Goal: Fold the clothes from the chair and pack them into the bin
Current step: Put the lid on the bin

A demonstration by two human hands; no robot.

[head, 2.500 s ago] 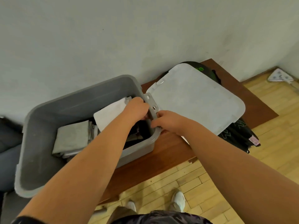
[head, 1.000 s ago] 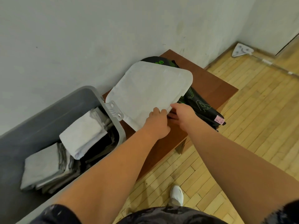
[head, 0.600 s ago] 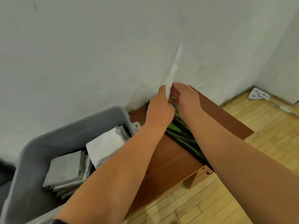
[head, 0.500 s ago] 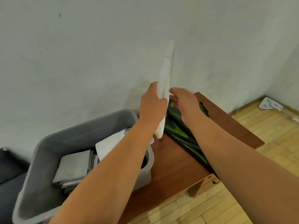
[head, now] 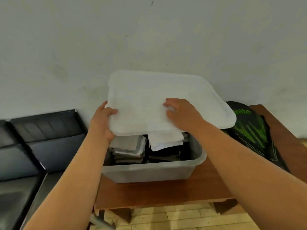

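Note:
A grey plastic bin (head: 149, 171) stands on a brown wooden table (head: 166, 191). Inside lie folded clothes: a grey stack (head: 129, 146) on the left, a white piece (head: 166, 141) on dark ones on the right. A translucent white lid (head: 149, 100) hovers over the bin, tilted, covering its far part. My left hand (head: 103, 121) grips the lid's near left corner, thumb on top. My right hand (head: 181, 112) rests on top of the lid near its front edge, fingers bent and pressing down.
A black bag with green print (head: 254, 130) lies on the table right of the bin. A dark sofa (head: 33, 146) sits to the left. A white wall rises right behind the bin. Wooden floor (head: 182, 218) shows below the table's front edge.
The lid, held upright on edge beside the bin half a second ago, has swung flat over the bin. Both hands moved left with it; the right hand now lies on top.

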